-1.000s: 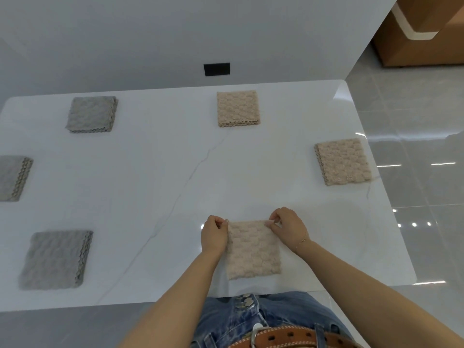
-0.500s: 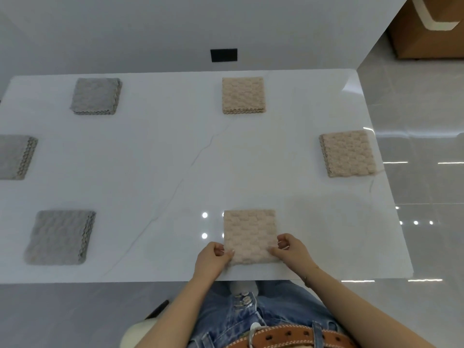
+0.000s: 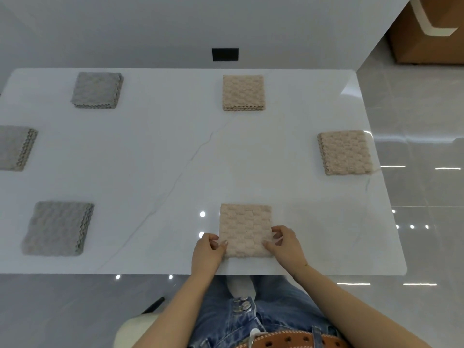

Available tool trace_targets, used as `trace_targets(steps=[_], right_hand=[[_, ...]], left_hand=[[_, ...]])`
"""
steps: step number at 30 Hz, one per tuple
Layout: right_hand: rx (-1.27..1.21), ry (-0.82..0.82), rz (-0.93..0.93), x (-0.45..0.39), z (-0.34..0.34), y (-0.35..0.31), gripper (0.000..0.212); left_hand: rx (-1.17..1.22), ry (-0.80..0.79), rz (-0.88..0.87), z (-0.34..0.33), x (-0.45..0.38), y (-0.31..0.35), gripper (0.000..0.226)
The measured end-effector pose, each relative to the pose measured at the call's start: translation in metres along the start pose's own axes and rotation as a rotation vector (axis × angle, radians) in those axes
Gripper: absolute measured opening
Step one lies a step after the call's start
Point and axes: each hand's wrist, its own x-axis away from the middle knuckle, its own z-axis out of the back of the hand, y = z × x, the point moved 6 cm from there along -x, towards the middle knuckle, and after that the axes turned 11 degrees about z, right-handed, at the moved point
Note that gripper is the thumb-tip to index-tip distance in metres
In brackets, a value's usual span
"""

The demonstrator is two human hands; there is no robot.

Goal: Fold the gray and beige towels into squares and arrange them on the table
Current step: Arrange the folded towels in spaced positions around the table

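Note:
A folded beige towel [image 3: 244, 228] lies square near the front edge of the white table [image 3: 163, 159]. My left hand [image 3: 208, 252] pinches its near left corner and my right hand [image 3: 285, 243] pinches its near right corner. Two more folded beige squares lie on the table, one at the back [image 3: 243, 92] and one at the right [image 3: 345, 151]. Three folded gray squares lie on the left side: back [image 3: 98, 90], middle left [image 3: 15, 148] cut off by the frame, and front left [image 3: 57, 228].
The table's right edge borders a glossy tiled floor [image 3: 421, 172]. A white wall with a black outlet [image 3: 225, 54] stands behind the table. A wooden cabinet [image 3: 426, 46] stands at the far right. A pale stool [image 3: 133, 330] is below the front edge.
The beige towel was folded away from me, and my hands shifted from its far corners to its near corners. Over the last half second they hold the same grip.

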Motion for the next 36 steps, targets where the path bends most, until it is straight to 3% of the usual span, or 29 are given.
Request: trace_targets(steps=[5, 9, 16, 29, 32, 36], right_hand=[[0.313, -0.020, 0.321, 0.000, 0.011, -0.035, 0.058], [0.516, -0.089, 0.465, -0.008, 0.000, -0.069, 0.079], [0.635, -0.071, 0.574, -0.023, -0.057, -0.138, 0.079], [0.596, -0.343, 0.770, -0.055, -0.208, -0.244, 0.068], [0.555, -0.423, 0.706, -0.059, -0.247, -0.262, 0.054], [0.429, -0.446, 0.573, -0.062, -0.302, -0.285, 0.048]], left_hand=[[-0.272, 0.275, -0.296, 0.029, 0.017, 0.030, 0.051], [-0.354, 0.318, -0.391, 0.056, 0.013, 0.039, 0.058], [-0.427, 0.368, -0.460, 0.133, -0.011, 0.024, 0.064], [-0.254, 0.518, -0.208, 0.275, -0.054, -0.058, 0.052], [-0.187, 0.497, -0.134, 0.312, -0.074, -0.088, 0.041], [-0.130, 0.469, -0.015, 0.365, -0.104, -0.122, 0.048]])
